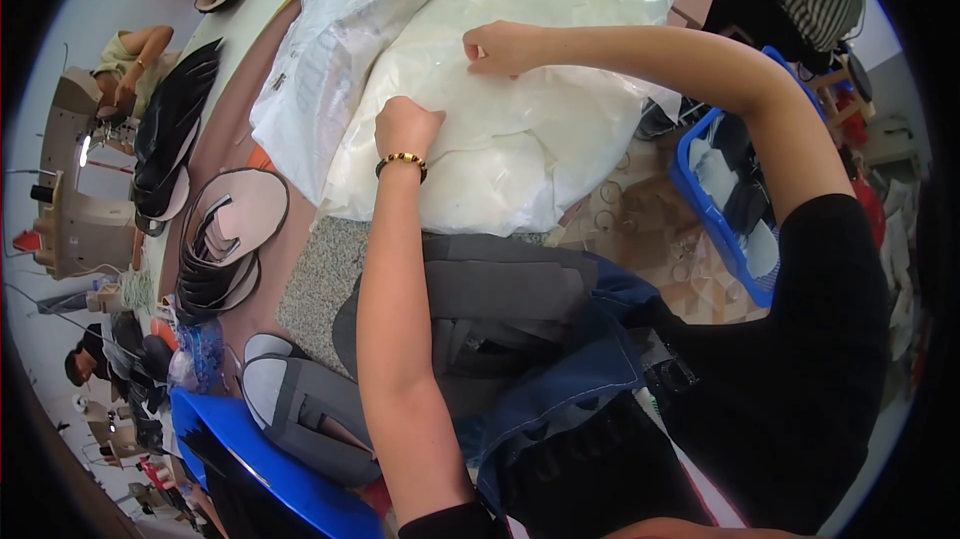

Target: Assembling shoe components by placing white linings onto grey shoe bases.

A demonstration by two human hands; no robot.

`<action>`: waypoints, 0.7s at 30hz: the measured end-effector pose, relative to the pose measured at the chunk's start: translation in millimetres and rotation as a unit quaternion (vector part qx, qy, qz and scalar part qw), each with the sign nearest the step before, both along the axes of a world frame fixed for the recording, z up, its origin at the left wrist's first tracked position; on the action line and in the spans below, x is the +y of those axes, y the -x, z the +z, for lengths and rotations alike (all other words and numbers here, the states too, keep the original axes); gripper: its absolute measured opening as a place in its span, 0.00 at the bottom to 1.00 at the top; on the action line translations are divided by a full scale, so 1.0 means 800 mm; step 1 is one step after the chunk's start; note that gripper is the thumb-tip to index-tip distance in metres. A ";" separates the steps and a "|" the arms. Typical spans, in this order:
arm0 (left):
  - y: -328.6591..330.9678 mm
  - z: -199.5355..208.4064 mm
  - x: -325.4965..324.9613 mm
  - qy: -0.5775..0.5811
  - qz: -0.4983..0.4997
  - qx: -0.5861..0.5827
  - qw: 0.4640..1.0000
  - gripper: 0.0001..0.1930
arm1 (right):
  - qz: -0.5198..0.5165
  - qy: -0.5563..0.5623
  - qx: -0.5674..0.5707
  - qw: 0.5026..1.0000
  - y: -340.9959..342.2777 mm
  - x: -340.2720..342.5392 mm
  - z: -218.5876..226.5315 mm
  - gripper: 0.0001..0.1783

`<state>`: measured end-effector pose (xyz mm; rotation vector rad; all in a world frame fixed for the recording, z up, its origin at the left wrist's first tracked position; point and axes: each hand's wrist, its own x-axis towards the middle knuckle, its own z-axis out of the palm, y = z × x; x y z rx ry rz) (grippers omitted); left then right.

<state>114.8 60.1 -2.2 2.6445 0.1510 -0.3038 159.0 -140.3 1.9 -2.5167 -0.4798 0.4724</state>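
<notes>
A large pile of translucent cream-white plastic sheeting [480, 139] spreads in front of me. Over its near left part my left hand [407, 127], with a beaded bracelet at the wrist, is closed, thumb pointing right. My right hand [503, 49] is a little farther off to the right, fingers curled toward the thumb. Whatever lies in either hand's fingers I cannot make out. A white woven plastic sack [325, 69] lies along the left side of the sheeting. Dark grey stitched fabric pieces [500, 284] rest below the sheeting, partly behind my left forearm.
A speckled stone slab [318, 284] shows beside my left forearm. Black and pink shoe-like pieces [240, 219] lie on the table to the left. Blue baskets stand at right [695, 174] and lower left [215, 439]. Sewing machines [85, 209] and other people are farther left.
</notes>
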 end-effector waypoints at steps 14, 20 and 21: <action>0.067 -0.008 0.000 -0.100 -0.353 -0.409 0.836 0.05 | 0.005 0.000 0.067 0.998 -0.028 0.001 -0.021 0.28; 0.076 0.011 -0.003 -0.069 -0.455 -0.440 0.771 0.05 | 0.006 0.003 0.047 0.999 -0.018 -0.004 -0.012 0.29; 0.078 0.013 -0.003 -0.067 -0.461 -0.440 0.768 0.05 | 0.006 0.002 0.032 0.999 -0.015 -0.003 -0.012 0.29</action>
